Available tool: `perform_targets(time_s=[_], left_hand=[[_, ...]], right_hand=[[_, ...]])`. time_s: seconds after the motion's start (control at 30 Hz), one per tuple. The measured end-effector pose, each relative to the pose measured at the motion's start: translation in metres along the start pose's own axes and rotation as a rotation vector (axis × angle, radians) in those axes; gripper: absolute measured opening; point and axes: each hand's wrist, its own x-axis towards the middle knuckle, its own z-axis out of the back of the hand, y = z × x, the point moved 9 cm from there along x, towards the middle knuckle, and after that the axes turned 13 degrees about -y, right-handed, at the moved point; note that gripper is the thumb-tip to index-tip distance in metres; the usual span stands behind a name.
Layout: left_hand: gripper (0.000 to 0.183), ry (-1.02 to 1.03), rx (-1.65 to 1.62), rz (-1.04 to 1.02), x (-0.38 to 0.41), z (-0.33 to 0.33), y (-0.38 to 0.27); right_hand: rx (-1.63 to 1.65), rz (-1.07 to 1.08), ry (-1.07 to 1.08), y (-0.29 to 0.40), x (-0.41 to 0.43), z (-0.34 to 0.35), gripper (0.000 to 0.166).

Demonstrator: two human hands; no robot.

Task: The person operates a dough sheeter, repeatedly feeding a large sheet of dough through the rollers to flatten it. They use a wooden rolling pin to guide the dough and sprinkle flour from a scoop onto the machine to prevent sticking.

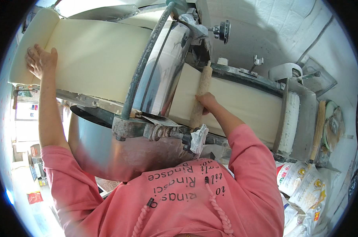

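At far left my left hand (41,60) rests on the dough, its fingers against a thick dough roll (34,41) and its thumb apart. A wide, pale dough sheet (96,56) runs from that roll to the polished steel roller (164,65) of a dough sheeting machine. Beyond the roller, my right hand (208,102) is closed around a flour-dusted wooden rolling pin (205,81). The pin lies crosswise over a second stretch of dough sheet (244,103); part of its middle is hidden by the hand.
A grey metal bar (149,56) crosses before the roller. Adjusting knobs (224,31) project at both roller ends. Below the machine stands a large steel bowl (108,148). A floury white roller (290,121), a straw brush (319,130) and printed sacks (303,183) are at right.
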Motion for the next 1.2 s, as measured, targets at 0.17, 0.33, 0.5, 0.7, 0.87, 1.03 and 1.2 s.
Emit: perform_targets(time_s=[0.17, 0.33, 0.5, 0.7, 0.87, 1.03, 1.2], left_hand=[[0.076, 0.014, 0.032, -0.013, 0.0, -0.001, -0.001], [0.076, 0.001, 0.069, -0.026, -0.001, 0.0, -0.001], [0.076, 0.003, 0.052, -0.023, -0.001, 0.0, -0.001], [0.076, 0.011, 0.098, -0.032, -0.001, -0.004, -0.002], [0.077, 0.012, 0.123, -0.032, 0.0, -0.006, -0.002], [0.076, 0.002, 0.116, -0.034, -0.001, -0.001, -0.002], [0.075, 0.014, 0.09, -0.02, 0.0, 0.003, -0.001]], right_hand=[[0.081, -0.292, -0.057, -0.01, -0.011, 0.009, 0.049], [0.128, -0.294, -0.034, -0.004, -0.015, 0.01, 0.05], [0.177, -0.324, -0.042, -0.006, -0.014, 0.009, 0.05], [0.196, -0.327, -0.069, -0.006, -0.014, 0.011, 0.05], [0.224, -0.352, -0.073, -0.01, -0.012, 0.008, 0.05], [0.227, -0.318, -0.073, -0.01, -0.01, 0.007, 0.05], [0.232, -0.294, -0.061, -0.009, -0.011, 0.006, 0.05]])
